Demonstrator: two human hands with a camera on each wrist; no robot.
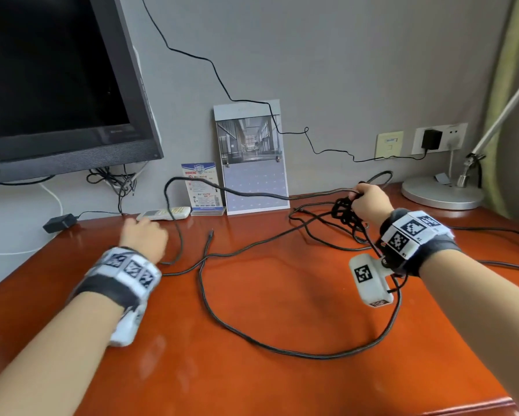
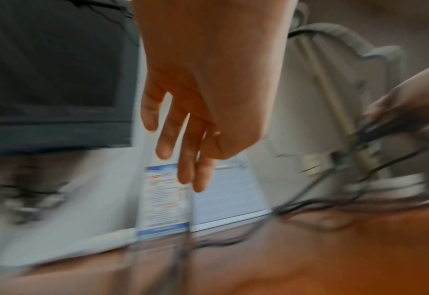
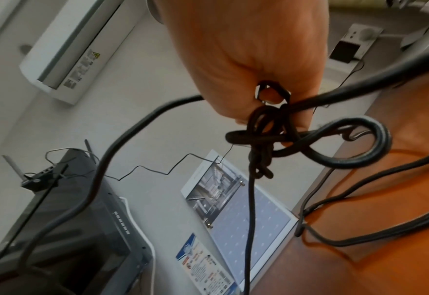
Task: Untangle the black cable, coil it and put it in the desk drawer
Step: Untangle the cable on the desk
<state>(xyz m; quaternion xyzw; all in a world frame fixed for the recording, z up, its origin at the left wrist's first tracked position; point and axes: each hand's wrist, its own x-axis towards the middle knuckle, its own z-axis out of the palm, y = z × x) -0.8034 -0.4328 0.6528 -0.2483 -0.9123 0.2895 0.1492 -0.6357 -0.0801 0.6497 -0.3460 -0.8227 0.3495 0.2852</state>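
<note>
Right hand (image 1: 369,202) gripping black cable (image 1: 343,210) knot near desk (image 1: 282,295) back edge

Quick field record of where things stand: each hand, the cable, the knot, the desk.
left hand: fingers straight, holding nothing, above the desk near the remote
right hand: grips the knot, lifted off the desk
cable: loose loops across the desk, not coiled
knot: tight, still tangled
desk: wood top; drawer not in view

left hand (image 2: 208,83) motion-blurred, black cable (image 1: 282,349) edge-cropped
</note>
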